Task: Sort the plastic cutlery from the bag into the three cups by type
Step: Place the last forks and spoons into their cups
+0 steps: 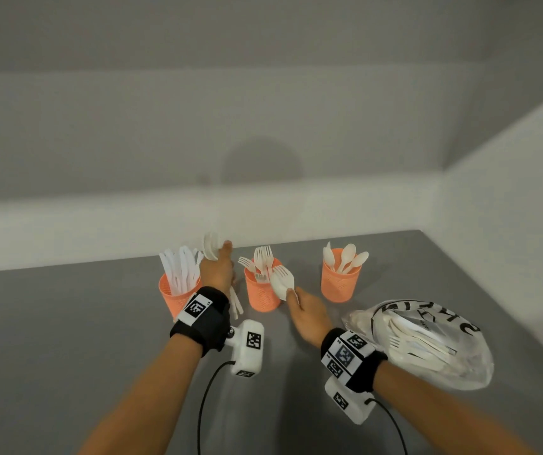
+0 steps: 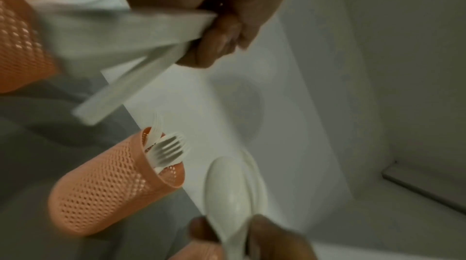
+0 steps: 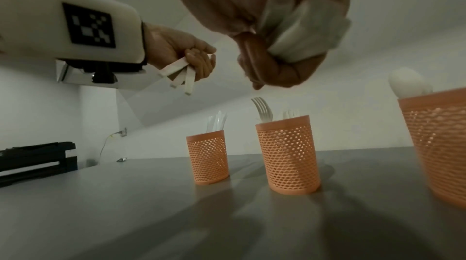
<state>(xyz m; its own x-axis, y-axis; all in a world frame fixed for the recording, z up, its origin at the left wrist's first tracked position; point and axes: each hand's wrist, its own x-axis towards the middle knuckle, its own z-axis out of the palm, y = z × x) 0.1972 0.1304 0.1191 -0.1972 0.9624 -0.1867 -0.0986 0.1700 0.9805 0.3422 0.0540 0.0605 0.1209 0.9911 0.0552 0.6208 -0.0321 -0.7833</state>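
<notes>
My left hand (image 1: 219, 269) grips a few spoons (image 1: 211, 246); my right hand (image 1: 307, 311) holds forks (image 1: 282, 279) just beside the fork cup (image 1: 261, 295). I'd drop the forks handles-first, then carry the spoons to the cup at 3 o'clock (image 1: 340, 284). The bag (image 1: 427, 343) lies on the table (image 1: 66, 323) at 4 o'clock, still loaded.

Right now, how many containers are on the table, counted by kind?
Orange cups: 3 (knives, forks, spoons)
Plastic bags: 1
Total: 4
</notes>
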